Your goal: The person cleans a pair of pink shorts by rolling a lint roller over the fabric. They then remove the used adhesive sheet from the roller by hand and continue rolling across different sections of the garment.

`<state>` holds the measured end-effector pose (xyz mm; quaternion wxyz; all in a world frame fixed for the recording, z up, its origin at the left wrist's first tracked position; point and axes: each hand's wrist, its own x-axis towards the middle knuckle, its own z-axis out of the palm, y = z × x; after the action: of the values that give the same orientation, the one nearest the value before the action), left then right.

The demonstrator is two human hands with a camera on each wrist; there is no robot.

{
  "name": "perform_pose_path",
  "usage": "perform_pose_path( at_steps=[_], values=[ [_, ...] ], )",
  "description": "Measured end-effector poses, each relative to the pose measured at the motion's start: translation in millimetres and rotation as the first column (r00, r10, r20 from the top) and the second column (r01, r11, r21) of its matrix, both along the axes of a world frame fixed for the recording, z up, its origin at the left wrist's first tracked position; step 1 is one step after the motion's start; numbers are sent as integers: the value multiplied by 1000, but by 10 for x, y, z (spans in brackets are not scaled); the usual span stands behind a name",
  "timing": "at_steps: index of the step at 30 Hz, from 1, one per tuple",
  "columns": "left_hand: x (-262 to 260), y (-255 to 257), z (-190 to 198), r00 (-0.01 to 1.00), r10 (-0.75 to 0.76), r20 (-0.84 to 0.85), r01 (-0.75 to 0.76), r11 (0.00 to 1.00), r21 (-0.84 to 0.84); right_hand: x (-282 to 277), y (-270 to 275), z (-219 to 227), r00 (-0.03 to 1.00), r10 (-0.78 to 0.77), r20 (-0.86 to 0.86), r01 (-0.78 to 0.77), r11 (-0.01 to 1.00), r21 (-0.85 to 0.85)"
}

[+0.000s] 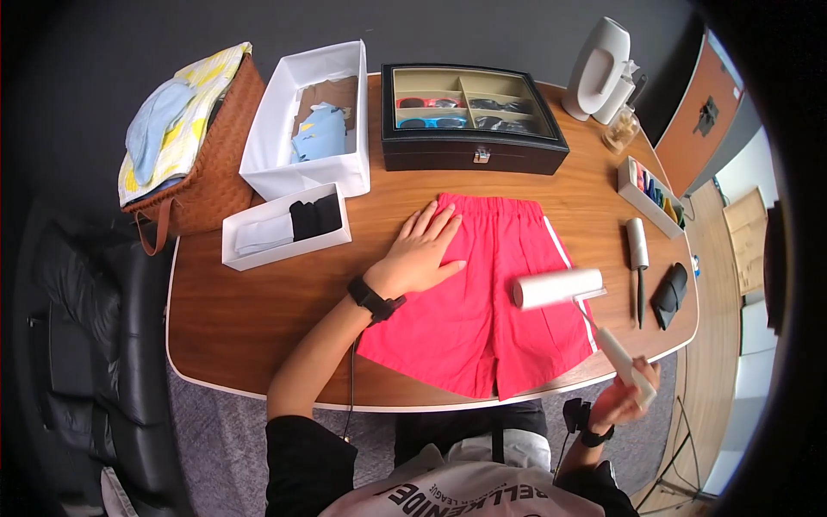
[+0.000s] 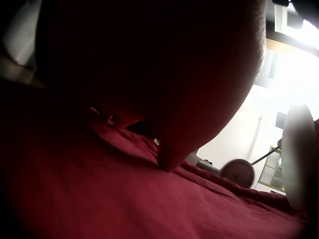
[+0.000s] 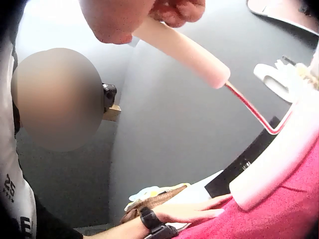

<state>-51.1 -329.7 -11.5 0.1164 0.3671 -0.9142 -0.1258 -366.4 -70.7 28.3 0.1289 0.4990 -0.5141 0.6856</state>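
Observation:
Red-pink shorts (image 1: 469, 293) with a white side stripe lie spread on the wooden table, waistband toward the back. My left hand (image 1: 419, 254) rests on their upper left part, fingers straight and spread; the left wrist view shows its dark underside close over the red cloth (image 2: 164, 199). My right hand (image 1: 627, 395) grips the white handle of a lint roller (image 1: 558, 289). The roller's white cylinder overlaps the right leg of the shorts in the head view. In the right wrist view the roller's cylinder (image 3: 271, 164) lies right at the red cloth, below its bent metal rod.
At the back left are a woven basket (image 1: 233, 129) with cloths, a white bin (image 1: 258, 164) and a small box of socks (image 1: 284, 250). A glasses case box (image 1: 474, 155) stands behind the shorts. At right are another lint roller (image 1: 637, 246), a dark pouch (image 1: 669, 297) and a white box (image 1: 663, 220).

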Motion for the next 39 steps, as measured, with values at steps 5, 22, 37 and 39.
perform_pose_path(
  at_steps=[5,22,37,39],
  values=[
    [4,-4,5,1000,-1,-2,1,1000,-11,147,-232,15,996,72,-54,-33,853,521],
    [5,2,1,1000,4,3,-4,1000,2,27,32,-36,998,-64,0,63,980,191],
    [-1,4,32,1000,11,15,-11,999,34,38,-87,-216,977,152,151,-202,890,408],
    [5,6,17,1000,9,14,-9,1000,22,67,-174,-264,990,117,76,-139,868,477]
  ],
)
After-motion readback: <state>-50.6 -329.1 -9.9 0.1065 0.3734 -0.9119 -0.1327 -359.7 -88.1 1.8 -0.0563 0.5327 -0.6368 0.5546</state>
